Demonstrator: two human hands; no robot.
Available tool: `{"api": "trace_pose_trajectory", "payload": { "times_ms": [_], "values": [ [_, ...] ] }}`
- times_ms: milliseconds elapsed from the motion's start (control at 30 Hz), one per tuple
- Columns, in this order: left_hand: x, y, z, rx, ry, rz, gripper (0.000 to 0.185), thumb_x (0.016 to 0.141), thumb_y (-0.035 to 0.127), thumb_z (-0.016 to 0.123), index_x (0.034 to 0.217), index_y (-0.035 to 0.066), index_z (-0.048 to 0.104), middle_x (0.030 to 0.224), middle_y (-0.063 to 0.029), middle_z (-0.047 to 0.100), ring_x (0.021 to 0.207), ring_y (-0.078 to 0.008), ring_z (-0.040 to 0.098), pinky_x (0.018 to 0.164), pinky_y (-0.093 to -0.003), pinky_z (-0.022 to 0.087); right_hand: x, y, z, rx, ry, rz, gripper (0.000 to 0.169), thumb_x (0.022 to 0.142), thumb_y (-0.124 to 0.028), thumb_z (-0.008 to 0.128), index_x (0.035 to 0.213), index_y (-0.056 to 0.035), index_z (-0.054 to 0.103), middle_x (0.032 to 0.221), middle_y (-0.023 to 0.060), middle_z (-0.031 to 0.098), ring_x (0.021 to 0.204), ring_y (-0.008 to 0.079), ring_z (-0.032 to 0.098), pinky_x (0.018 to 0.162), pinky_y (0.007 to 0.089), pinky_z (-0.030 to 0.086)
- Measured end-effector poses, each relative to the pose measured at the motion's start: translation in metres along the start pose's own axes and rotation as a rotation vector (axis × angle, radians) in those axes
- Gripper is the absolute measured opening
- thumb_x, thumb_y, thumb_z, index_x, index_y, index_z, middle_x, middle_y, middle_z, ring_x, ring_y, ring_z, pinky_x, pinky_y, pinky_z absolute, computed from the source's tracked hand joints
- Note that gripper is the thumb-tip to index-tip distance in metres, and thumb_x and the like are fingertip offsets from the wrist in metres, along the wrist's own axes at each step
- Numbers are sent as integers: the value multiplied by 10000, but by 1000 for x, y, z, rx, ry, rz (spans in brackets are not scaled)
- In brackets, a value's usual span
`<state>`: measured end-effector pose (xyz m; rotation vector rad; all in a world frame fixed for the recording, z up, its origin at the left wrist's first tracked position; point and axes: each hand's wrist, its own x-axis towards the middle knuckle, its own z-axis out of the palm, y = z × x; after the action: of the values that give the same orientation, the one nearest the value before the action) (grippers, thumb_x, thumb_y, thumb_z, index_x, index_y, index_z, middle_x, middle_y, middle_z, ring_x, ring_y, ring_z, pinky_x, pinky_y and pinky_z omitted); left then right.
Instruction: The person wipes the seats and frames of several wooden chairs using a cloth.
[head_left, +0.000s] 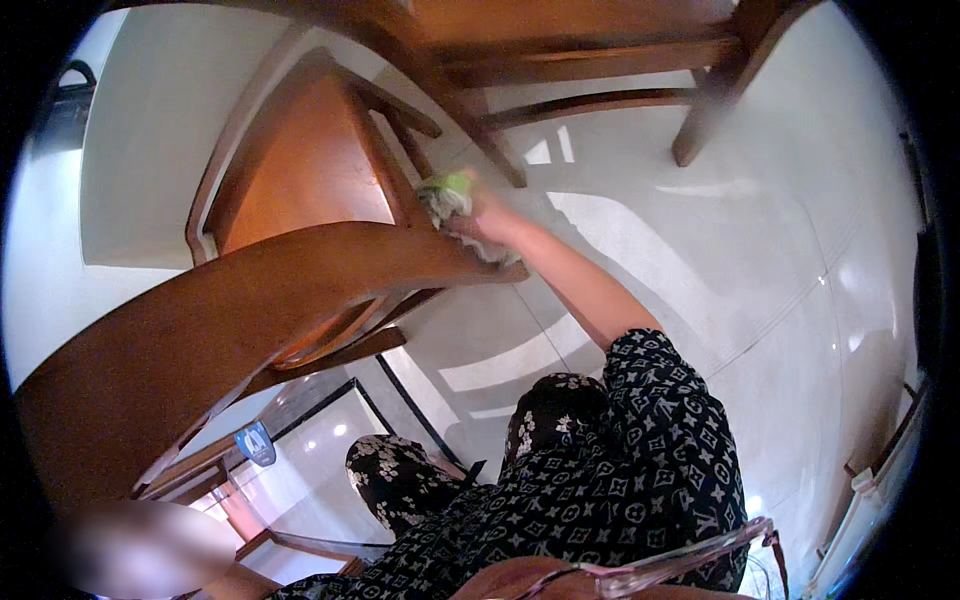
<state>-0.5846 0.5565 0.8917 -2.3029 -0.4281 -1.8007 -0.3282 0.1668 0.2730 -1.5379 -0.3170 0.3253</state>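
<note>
My right hand (480, 217) is closed on a crumpled green and whitish cloth (448, 196). It holds the cloth against the end of a broad curved wooden rail (300, 262) of a chair, beside the front of a wooden seat (300, 165). Part of the cloth hangs below the hand along the rail's end. The right arm reaches in from the lower right, and the fingers are blurred. At the lower left, my left forearm (244, 583) shows, but a blurred patch covers where the hand would be, so its grip cannot be told.
Another wooden chair or bench (585, 67) stands at the top, its legs on the pale tiled floor (735, 240). A light panel (165, 150) is beyond the seat at the left. Below the rail are a blue sign (255, 442) and dark-edged glossy surfaces. My knees are at the bottom centre.
</note>
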Motion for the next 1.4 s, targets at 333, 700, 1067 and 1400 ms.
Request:
{"api": "trace_pose_trajectory", "payload": {
  "times_ms": [333,700,1067,1400],
  "values": [
    [4,19,6,-11,-18,-37,271,764,193,613,908,-35,626,910,-147,647,780,-279,611,696,-409,513,223,43,59,-452,414,-76,384,736,-119,609,1096,-3,542,1186,250,472,1020,432,518,853,480,459],
    [1,2,2,-8,-36,-51,260,724,176,666,889,-22,637,910,-144,654,790,-274,618,715,-409,508,131,94,38,20,-146,-23,451,749,-258,673,1138,-61,560,1084,139,619,1009,295,580,872,391,452],
    [-24,-7,21,188,-98,50,182,766,89,628,905,-29,641,987,-145,650,846,-244,607,780,-412,498,-107,53,6,650,51,280,481,772,-155,657,1217,-47,512,1127,32,581,1007,138,550,853,291,461],
    [-50,-8,14,815,-43,450,351,622,339,787,788,42,699,843,-103,689,714,-259,662,637,-370,540,-86,-36,52,298,126,-332,682,655,-192,775,1243,-73,450,1161,125,530,1095,273,504,919,380,419]
  ]
}}
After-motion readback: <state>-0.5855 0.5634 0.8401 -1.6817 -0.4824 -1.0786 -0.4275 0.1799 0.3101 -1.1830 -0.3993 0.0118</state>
